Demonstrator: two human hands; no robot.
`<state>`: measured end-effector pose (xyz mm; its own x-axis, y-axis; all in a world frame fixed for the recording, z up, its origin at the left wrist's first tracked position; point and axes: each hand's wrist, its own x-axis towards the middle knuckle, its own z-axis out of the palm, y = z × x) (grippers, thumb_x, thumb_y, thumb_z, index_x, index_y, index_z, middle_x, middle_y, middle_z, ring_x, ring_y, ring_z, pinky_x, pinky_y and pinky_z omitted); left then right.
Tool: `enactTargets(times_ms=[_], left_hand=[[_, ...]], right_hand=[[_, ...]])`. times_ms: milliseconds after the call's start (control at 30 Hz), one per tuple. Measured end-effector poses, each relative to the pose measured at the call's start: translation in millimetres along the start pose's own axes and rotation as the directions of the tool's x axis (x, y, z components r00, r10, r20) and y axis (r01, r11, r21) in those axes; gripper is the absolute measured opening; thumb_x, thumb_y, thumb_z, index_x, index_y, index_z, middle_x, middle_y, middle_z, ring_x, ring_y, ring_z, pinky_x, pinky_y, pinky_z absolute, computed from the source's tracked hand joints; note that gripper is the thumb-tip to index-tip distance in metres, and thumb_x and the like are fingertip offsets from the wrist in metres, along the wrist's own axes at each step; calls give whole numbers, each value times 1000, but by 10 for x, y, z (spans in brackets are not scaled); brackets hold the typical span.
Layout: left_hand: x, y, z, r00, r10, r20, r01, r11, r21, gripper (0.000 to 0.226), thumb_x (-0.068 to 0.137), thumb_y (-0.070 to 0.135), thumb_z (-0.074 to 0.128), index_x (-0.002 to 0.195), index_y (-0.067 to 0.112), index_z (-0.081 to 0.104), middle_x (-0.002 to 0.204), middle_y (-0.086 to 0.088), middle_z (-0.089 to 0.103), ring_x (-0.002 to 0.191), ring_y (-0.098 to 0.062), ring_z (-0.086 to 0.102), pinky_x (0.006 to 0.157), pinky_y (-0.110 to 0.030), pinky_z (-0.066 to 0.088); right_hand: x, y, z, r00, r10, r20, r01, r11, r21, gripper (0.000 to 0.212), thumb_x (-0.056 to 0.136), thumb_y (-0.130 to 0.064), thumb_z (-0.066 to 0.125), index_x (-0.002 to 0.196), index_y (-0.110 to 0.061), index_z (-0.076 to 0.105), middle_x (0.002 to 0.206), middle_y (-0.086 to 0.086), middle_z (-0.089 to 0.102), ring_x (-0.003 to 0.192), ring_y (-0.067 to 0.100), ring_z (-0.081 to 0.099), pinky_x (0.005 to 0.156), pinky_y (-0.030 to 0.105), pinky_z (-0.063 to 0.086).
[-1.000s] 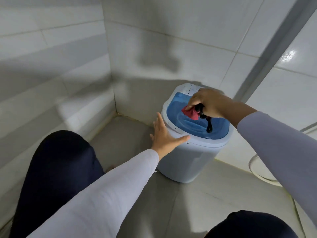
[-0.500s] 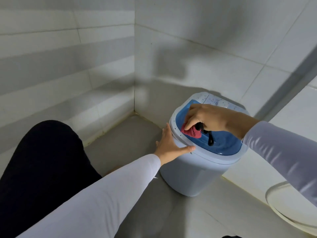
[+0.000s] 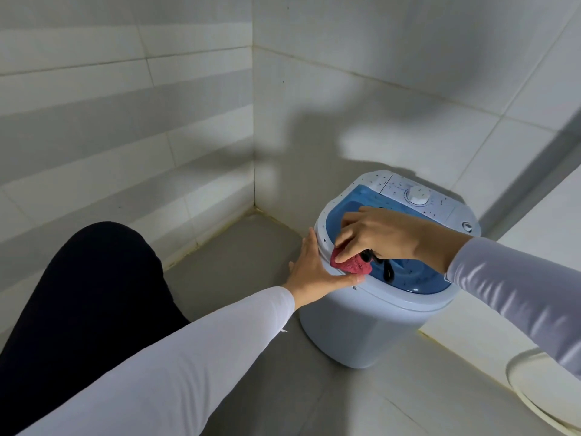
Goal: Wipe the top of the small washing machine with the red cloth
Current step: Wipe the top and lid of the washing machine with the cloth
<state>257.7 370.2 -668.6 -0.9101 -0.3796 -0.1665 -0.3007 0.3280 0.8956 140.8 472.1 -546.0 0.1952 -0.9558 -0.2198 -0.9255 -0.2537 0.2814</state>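
Right hand (image 3: 383,237): fingers pinch bunched red cloth (image 3: 446,265) at lid's 8 o'clock rim.
Left hand (image 3: 317,272): fingers flat, bracing small white-and-blue plastic washing machine (image 3: 371,325).
Risk: push may tip it.

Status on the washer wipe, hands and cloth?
Right hand pinching red cloth at lid's near-left rim. Left hand flat against washing machine side. Black cord on lid.

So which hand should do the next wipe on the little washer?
Probably the right hand: it pinches the red cloth at the washing machine's top edge. The left hand lies flat against its side, steadying it.
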Motion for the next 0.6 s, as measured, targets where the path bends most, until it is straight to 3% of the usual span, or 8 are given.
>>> enactTargets(times_ms=[233, 467, 600], left_hand=[[11, -21, 4, 1000, -7, 8, 7, 1000, 0, 145, 40, 82, 72, 150, 36, -11, 164, 8, 1, 151, -15, 3, 120, -56, 13], [34, -37, 3, 1000, -4, 26, 4, 1000, 7, 142, 43, 81, 72, 149, 38, -11, 163, 12, 1, 151, -15, 6, 120, -56, 13], [38, -48, -25, 999, -7, 44, 7, 1000, 6, 138, 52, 77, 72, 151, 34, -14, 163, 13, -2, 151, -15, 1, 121, -56, 9]], right_hand=[[99, 90, 10, 996, 74, 44, -77, 996, 51, 55, 78, -2, 61, 117, -42, 62, 118, -16, 65, 104, 22, 51, 83, 33, 41], [253, 193, 0, 988, 122, 92, -122, 992, 0, 56, 84, -3, 54, 121, -44, 58, 128, -14, 59, 109, 23, 47, 83, 33, 37], [345, 204, -52, 972, 174, 156, -172, 985, -25, 53, 89, -8, 50, 126, -46, 52, 130, -17, 55, 111, 19, 43, 78, 26, 25]])
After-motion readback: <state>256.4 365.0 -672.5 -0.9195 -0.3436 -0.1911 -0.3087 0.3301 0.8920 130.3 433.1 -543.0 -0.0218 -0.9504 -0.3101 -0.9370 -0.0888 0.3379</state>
